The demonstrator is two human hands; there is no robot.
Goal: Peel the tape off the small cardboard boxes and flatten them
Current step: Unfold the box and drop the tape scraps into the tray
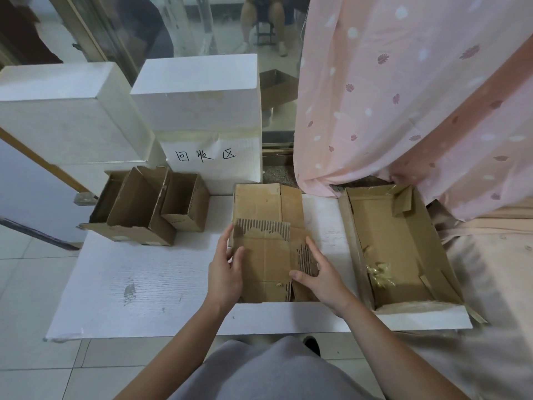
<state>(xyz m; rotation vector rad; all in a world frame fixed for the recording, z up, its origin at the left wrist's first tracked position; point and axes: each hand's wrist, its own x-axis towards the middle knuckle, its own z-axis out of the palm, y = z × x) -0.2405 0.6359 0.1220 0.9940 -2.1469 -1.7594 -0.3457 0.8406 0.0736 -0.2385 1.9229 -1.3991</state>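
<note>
Both hands hold the flattened box (266, 264) on the desk (144, 278): left grip (226, 272) pinching its edge, right grip (318, 277) seemingly curled on torn card

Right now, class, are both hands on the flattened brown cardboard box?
Yes, the left hand and right hand grip opposite sides of the flattened brown cardboard box.

Both hands' grip (271, 269) on flattened cardboard box (268, 255)

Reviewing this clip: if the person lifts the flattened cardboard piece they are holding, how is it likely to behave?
The flattened cardboard piece will probably hinge at its visible fold creases rather than stay rigid. Its torn patches, with bare fluting showing, suggest weak spots that may bend or tear further. It looks thin, so likely light; the left hand and right hand holding opposite edges should keep it under control.
</note>
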